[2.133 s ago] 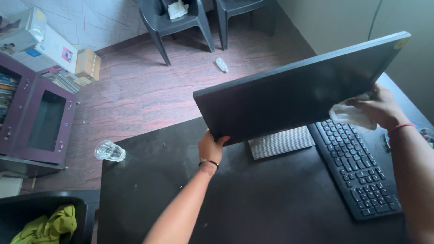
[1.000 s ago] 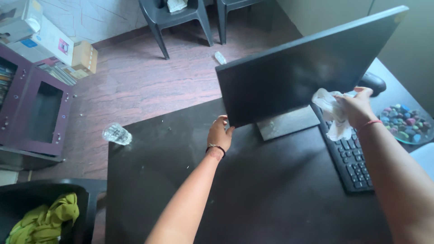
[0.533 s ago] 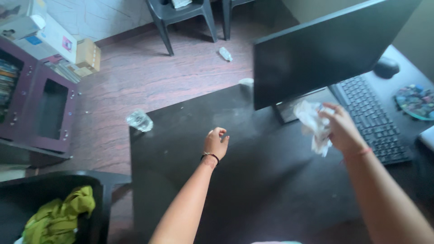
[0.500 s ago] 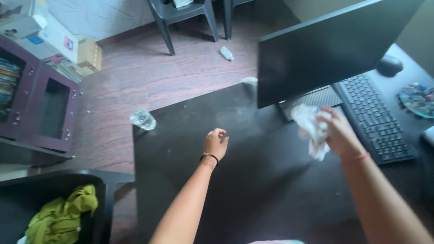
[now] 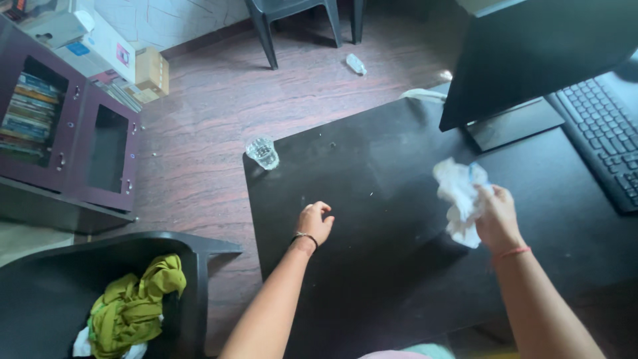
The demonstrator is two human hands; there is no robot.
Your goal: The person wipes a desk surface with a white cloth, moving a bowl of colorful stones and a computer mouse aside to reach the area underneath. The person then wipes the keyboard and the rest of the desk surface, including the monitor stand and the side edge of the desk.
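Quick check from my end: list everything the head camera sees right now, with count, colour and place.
desk: one, black, centre
monitor: one, black, desk's far right
keyboard: one, black, right edge
glass: one, clear, desk's far left corner
cloth: one, white, crumpled
cabinet: one, dark purple, left
green cloth: one, on black chair, lower left
bottle: one, clear, on floor
left hand: loosely curled, on the desk
right hand: holding the cloth
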